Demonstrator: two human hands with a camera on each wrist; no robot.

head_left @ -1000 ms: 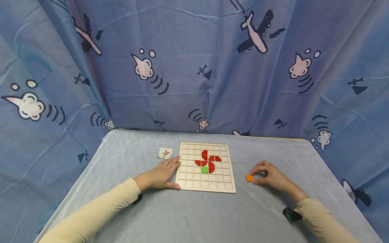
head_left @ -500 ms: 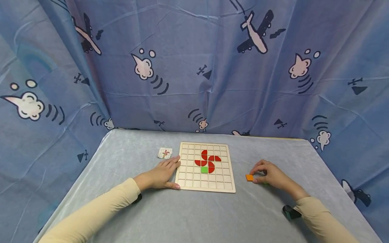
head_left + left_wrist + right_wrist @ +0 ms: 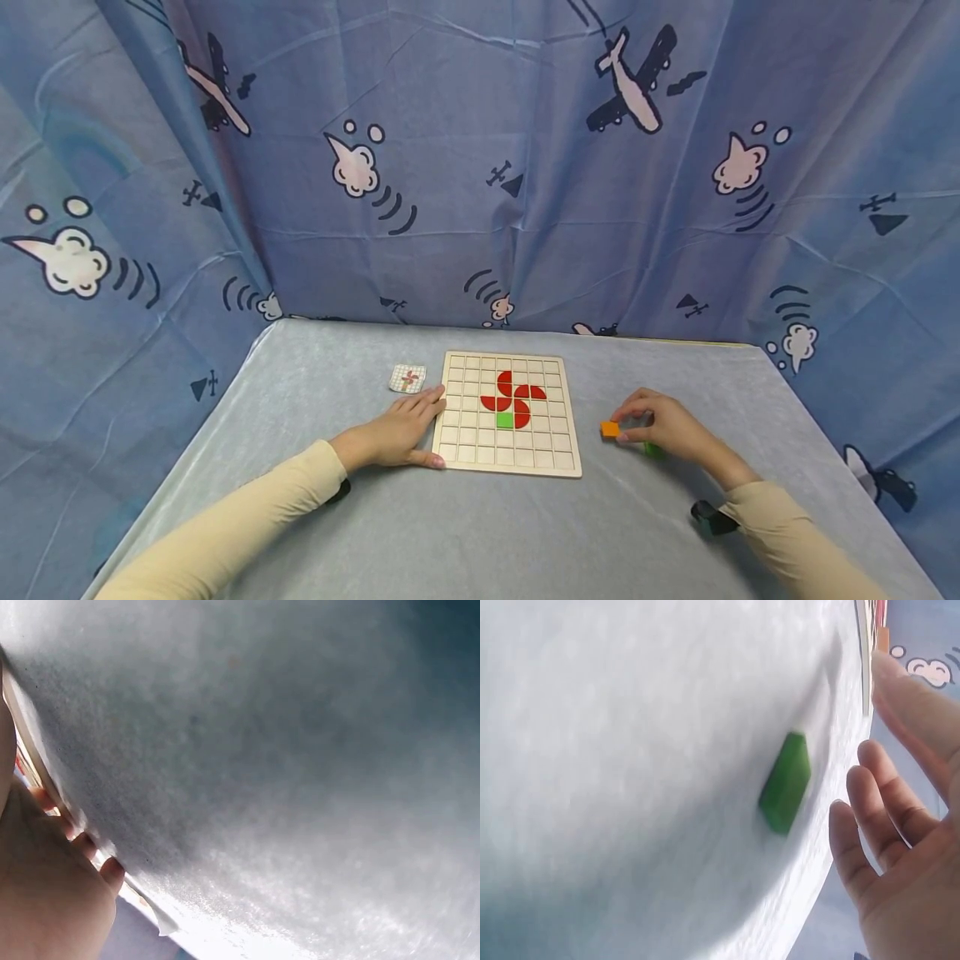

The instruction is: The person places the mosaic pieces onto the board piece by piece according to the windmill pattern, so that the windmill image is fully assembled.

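A wooden grid board point(image 3: 468, 450) lies flat on the table, bearing several red quarter-round tiles point(image 3: 522, 415) in a pinwheel and one green square tile point(image 3: 505, 420) below them. My left hand point(image 3: 397, 429) rests at the board's left edge, its fingers stretched out against the side. To the right of the board, my right hand point(image 3: 667, 425) pinches an orange square tile point(image 3: 609, 430) between thumb and finger. The right wrist view shows the other fingers spread loosely. A second green tile point(image 3: 787, 784) lies on the cloth beneath that hand, partly hidden in the head view.
A small pattern card point(image 3: 408, 378) with a pinwheel drawing lies to the left of the board, near the left fingertips. Grey cloth point(image 3: 495, 533) covers the table. A blue printed curtain point(image 3: 450, 250) hangs behind and at the sides.
My right hand has moved slightly left and away from me with the orange tile, uncovering the green tile under it. The left hand and the board have not moved.
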